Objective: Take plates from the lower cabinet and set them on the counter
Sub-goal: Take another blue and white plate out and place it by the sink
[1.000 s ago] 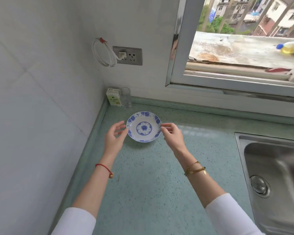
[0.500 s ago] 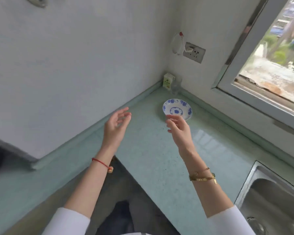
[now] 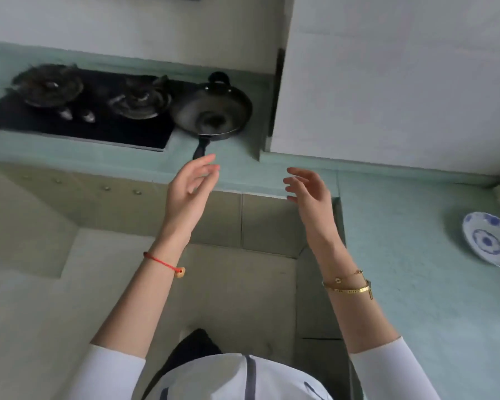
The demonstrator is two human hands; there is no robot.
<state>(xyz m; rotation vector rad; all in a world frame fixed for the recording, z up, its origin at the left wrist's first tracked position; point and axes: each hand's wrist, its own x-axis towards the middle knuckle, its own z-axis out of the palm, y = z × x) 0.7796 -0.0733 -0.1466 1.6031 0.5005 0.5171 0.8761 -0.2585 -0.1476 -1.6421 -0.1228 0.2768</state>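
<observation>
A blue-and-white patterned plate (image 3: 491, 243) lies on the green counter (image 3: 410, 232) at the far right edge of the view, partly cut off. My left hand (image 3: 189, 192) and my right hand (image 3: 309, 194) are raised in front of me, palms facing each other, fingers relaxed, holding nothing. Both hang over the corner where the counter turns, well to the left of the plate. Beige lower cabinet fronts (image 3: 269, 223) run below the counter edge, shut as far as the view shows.
A black gas hob (image 3: 78, 111) with two burners sits in the counter at the upper left. A black frying pan (image 3: 214, 111) stands beside it, its handle pointing toward my left hand. A white wall block (image 3: 387, 82) fills the upper right. Beige floor lies below.
My view has swung left, from the window corner to the hob. Both hands have come away from the plate, which stays on the counter and now lies at the far right.
</observation>
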